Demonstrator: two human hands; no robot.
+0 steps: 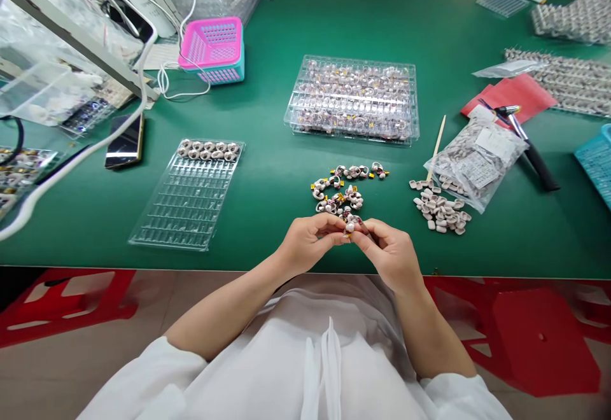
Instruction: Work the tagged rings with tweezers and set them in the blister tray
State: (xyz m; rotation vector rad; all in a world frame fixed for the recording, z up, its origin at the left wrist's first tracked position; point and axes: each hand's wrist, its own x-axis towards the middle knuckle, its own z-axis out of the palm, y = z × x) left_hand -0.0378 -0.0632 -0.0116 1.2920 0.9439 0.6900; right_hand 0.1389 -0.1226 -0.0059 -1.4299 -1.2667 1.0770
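Note:
My left hand (308, 240) and my right hand (389, 251) meet over the near edge of the green table (267, 172). Both pinch one small coil part (351, 226), pale with copper winding and a yellow tab. Just beyond my fingers lies a loose heap of the same wound coils (341, 188). To the right of it sits a pile of small pale oval cores (442, 211). At the left lies a clear compartment tray (188, 194) with one filled row at its far end.
A stack of filled clear trays (353, 98) stands mid-table. A plastic bag of cores (477, 159), a thin wooden stick (436, 147) and a hammer (527, 143) on red paper lie to the right. A phone (125, 142), a pink basket (214, 48) and a lamp arm are at the left.

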